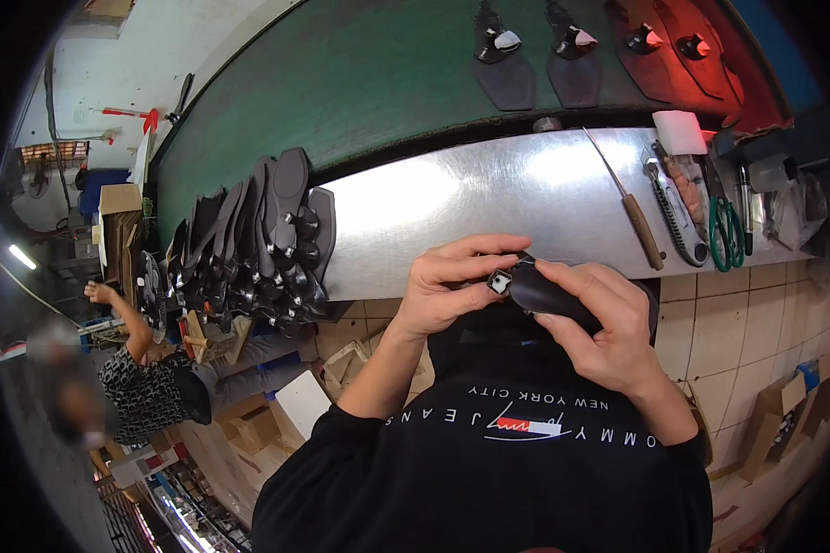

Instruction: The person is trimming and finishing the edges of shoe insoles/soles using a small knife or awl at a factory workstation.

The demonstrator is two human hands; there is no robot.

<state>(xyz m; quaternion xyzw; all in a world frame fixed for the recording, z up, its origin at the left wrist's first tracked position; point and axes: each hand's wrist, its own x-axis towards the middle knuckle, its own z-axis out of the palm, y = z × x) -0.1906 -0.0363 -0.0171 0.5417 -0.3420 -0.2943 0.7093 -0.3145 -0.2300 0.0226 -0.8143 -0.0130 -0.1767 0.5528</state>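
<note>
In front of my chest I hold a black sandal above the near edge of the metal bench. My left hand pinches its strap end, beside a small square, silver-rimmed ornament. My right hand wraps round the dark, smooth sole part from the other side, thumb below and fingers on top. The part between my palms is partly hidden. A pile of similar black sandals with shiny straps and small metal pieces lies to the left of my hands.
On the metal bench, to the right, lie a wooden-handled awl, a utility knife, green-handled scissors and a white block. Several sandals sit on the green belt behind. Another person is at the left; cardboard boxes stand at the lower right.
</note>
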